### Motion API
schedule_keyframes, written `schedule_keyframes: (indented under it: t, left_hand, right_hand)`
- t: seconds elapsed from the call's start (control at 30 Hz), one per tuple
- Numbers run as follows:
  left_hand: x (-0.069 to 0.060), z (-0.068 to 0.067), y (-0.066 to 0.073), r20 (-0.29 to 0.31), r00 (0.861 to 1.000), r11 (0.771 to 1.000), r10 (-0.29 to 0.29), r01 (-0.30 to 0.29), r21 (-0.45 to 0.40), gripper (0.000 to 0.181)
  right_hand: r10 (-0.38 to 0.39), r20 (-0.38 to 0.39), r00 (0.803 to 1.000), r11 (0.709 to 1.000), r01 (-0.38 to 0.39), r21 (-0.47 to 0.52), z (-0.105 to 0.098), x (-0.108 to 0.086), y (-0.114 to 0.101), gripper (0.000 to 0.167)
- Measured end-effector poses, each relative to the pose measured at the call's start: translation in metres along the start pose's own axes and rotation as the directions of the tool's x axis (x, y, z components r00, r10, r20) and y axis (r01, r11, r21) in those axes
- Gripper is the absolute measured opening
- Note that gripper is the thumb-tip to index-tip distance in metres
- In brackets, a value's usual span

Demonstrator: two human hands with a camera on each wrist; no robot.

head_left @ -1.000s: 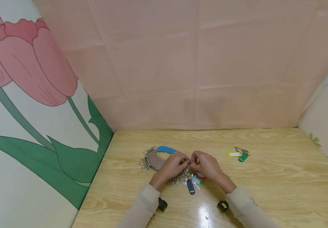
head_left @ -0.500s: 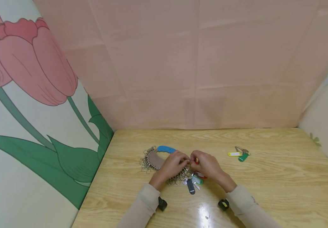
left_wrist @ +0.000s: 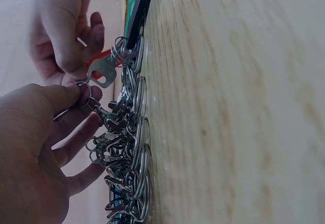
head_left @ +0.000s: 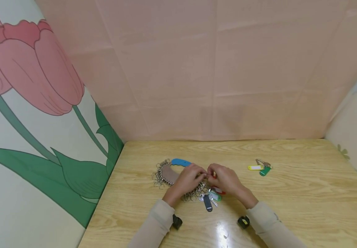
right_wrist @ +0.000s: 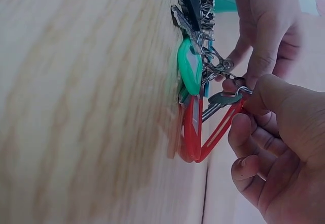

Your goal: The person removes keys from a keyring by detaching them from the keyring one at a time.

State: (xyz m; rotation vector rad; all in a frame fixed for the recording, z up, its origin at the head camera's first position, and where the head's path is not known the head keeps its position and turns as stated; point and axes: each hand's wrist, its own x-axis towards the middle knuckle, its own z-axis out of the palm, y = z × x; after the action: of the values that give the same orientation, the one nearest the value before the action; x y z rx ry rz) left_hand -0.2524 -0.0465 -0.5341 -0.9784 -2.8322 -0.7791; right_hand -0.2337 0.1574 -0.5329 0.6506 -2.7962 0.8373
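Observation:
My left hand [head_left: 188, 179] pinches a small metal key ring [left_wrist: 90, 94], which hangs from a clip on a brown curved holder [head_left: 167, 174] with a blue handle [head_left: 180, 162]. Right beside it, my right hand [head_left: 224, 179] pinches a key [right_wrist: 226, 100] with a red key tag [right_wrist: 221, 130] at its ring end, fingertips meeting the left ones. Whether the key is on the ring is hidden by the fingers. Many clips and rings line the holder's edge. Below the hands lie a dark key tag [head_left: 207, 203], a green key tag [head_left: 215, 196] and another red key tag [right_wrist: 192, 128].
Keys with a yellow tag [head_left: 255, 168] and a green tag [head_left: 264, 171] lie at the right on the wooden table [head_left: 305, 193]. A pink cloth wall [head_left: 228, 69] rises behind the table, and a tulip-printed wall [head_left: 35, 137] stands at the left.
Both hands stay in nearly the same place, with only tiny finger shifts. The keys and holder on the table keep their places.

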Motion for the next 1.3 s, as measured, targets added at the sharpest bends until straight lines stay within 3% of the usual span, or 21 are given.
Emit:
schedule_keyframes:
  t: [0.2, 0.87, 1.3]
  left_hand:
    - [0.0009, 0.0018, -0.0021, -0.002, 1.0, 0.999, 0.02, -0.02, 0.027, 0.021]
    - [0.0011, 0.0006, -0.0035, -0.037, 0.999, 0.999, 0.034, -0.034, 0.003, 0.019]
    - [0.001, 0.0005, -0.0045, -0.037, 0.999, 0.999, 0.027, -0.027, -0.017, 0.018]
  right_hand:
    - [-0.01, -0.013, 1.0, 1.0, 0.01, -0.003, -0.0007, 0.0009, -0.0015, 0.015]
    - [-0.025, -0.067, 0.997, 1.0, 0.025, -0.011, 0.0007, 0.0015, 0.0, 0.013]
    - [-0.026, -0.009, 1.0, 0.999, 0.026, -0.021, 0.0006, 0.0033, -0.0024, 0.018]
